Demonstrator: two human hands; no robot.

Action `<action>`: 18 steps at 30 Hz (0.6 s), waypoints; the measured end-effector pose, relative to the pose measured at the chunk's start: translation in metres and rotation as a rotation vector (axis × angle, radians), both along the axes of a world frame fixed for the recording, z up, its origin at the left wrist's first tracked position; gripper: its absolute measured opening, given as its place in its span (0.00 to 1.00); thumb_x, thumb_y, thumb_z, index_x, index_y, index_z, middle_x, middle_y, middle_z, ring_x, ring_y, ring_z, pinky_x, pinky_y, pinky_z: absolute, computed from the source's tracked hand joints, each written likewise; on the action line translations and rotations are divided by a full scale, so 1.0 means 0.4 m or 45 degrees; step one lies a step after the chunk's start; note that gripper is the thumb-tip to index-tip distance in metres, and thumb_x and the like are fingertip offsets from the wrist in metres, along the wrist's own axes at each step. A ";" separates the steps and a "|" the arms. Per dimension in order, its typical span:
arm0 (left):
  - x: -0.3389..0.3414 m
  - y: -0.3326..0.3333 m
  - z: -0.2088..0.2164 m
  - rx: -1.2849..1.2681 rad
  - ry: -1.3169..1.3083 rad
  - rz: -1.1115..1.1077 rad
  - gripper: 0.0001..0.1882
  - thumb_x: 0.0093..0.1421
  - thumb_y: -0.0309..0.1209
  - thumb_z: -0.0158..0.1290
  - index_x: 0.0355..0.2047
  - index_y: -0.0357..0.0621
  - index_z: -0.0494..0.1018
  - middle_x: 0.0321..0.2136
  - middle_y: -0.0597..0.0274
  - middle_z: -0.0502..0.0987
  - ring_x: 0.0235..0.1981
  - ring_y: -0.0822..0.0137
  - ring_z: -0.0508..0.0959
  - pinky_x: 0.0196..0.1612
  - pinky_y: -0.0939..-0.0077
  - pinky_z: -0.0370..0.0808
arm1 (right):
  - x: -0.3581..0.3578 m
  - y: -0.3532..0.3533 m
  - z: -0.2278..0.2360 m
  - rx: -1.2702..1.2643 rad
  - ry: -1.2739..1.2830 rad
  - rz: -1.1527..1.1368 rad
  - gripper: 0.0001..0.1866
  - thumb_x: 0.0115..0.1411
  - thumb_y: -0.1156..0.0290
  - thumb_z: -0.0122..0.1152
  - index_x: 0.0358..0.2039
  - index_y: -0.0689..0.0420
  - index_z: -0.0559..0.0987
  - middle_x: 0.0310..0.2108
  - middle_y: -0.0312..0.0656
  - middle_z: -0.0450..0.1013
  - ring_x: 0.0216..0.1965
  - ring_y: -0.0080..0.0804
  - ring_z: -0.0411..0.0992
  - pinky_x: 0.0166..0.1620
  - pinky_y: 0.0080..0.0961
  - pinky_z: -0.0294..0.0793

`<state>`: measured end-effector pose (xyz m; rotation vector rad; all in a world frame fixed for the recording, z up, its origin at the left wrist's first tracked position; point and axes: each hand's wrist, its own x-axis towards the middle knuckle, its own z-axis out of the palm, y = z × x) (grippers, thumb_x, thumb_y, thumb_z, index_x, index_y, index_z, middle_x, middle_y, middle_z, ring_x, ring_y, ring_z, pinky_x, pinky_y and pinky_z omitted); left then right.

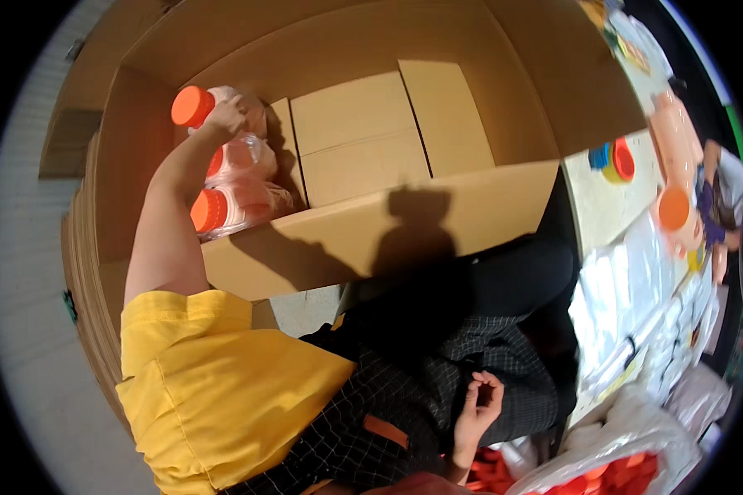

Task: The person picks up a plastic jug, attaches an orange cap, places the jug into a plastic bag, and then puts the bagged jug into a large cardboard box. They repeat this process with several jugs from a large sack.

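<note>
My left hand (227,120) reaches into a large open cardboard box (380,223). Its fingers are closed on the plastic-wrapped body of the farthest jar (252,118), a pale pink one with an orange lid, lying on its side. Two similar wrapped jars lie beside it in a row along the box's left wall: a middle jar (252,155) and a near jar (252,200), their lids facing left. My right hand (483,404) rests over my dark checked clothing, fingers loosely curled and thumb apart, with nothing visible in it.
At right, a table (586,206) carries clear plastic bags (619,289), a pink jar with an orange lid (673,208) and coloured rings (619,161). A purple-gloved hand (705,202) is beyond. A sack of red-orange lids (611,478) stands at lower right; stacked cardboard (82,256) at left.
</note>
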<state>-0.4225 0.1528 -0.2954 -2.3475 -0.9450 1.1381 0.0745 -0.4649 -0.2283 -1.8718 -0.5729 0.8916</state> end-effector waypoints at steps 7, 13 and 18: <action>-0.004 0.057 -0.107 0.024 -0.326 0.282 0.19 0.68 0.38 0.48 0.54 0.51 0.80 0.55 0.57 0.78 0.56 0.51 0.76 0.55 0.59 0.76 | 0.073 -0.208 0.128 -0.297 -0.784 -0.378 0.08 0.64 0.82 0.61 0.44 0.62 0.78 0.40 0.45 0.77 0.42 0.34 0.77 0.45 0.26 0.76; 0.680 -0.137 0.126 0.234 -1.113 -0.797 0.21 0.68 0.31 0.53 0.61 0.47 0.73 0.59 0.56 0.75 0.59 0.53 0.74 0.57 0.58 0.74 | 0.020 -0.770 0.134 -1.159 -0.884 -0.871 0.11 0.64 0.68 0.62 0.42 0.61 0.79 0.38 0.49 0.81 0.39 0.46 0.80 0.42 0.38 0.79; 1.142 -0.621 0.251 -0.628 -1.494 -1.312 0.16 0.64 0.21 0.56 0.52 0.42 0.77 0.52 0.54 0.79 0.54 0.51 0.77 0.58 0.61 0.72 | -0.399 -0.820 0.091 -1.620 -0.043 -0.322 0.24 0.55 0.57 0.71 0.49 0.55 0.80 0.44 0.53 0.80 0.48 0.46 0.79 0.51 0.42 0.78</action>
